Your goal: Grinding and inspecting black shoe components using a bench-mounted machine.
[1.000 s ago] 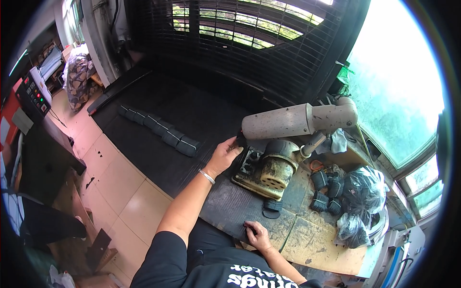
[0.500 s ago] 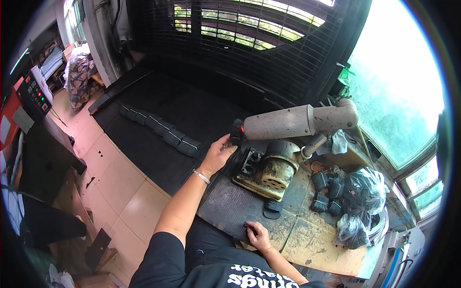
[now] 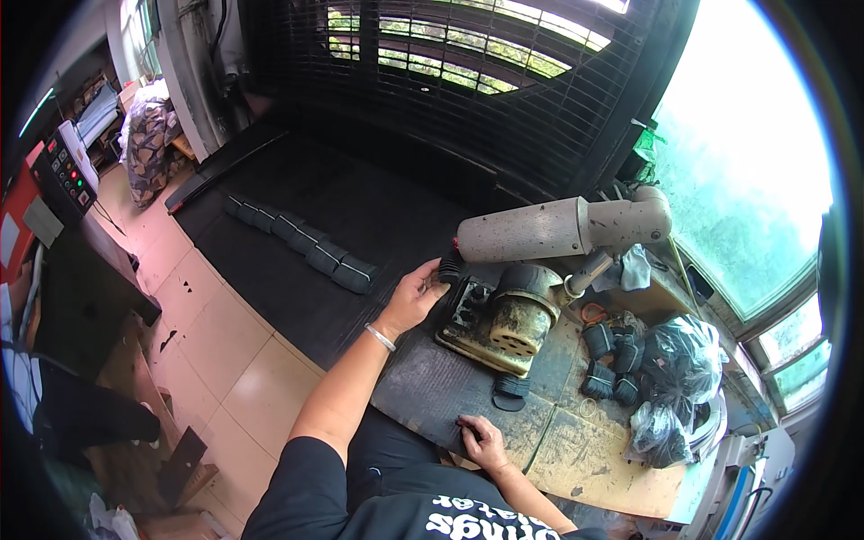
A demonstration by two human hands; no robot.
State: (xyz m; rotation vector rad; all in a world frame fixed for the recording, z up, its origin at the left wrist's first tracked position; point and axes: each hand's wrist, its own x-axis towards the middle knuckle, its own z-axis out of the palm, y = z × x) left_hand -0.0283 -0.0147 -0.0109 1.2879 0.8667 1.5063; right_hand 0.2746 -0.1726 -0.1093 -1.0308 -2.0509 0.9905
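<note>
Item: small black ribbed rubber part [image 3: 449, 269], held at the near end of the grey cylindrical machine arm [image 3: 526, 231]. Your left hand [image 3: 416, 297] closes its fingertips on it, thumb beneath, at the left edge of the counter [image 3: 576, 454]. Your right hand [image 3: 481, 438] lies loosely curled and flat on the black rubber mat [image 3: 432, 396], gripping nothing that shows.

Handling, as judged: light, soft and slightly springy; the ribs give good purchase, so pinch it across its ribbed sides rather than its ends. Unlikely to break, though oily grime could make it slip.

Nearby: a worn yellowish metal machine base [image 3: 499, 324] just right of the part; a cluster of like black rubber parts [image 3: 607, 364] beyond it; black plastic bags [image 3: 675, 378]; a row of dark blocks [image 3: 301, 238] on the floor mat.
</note>
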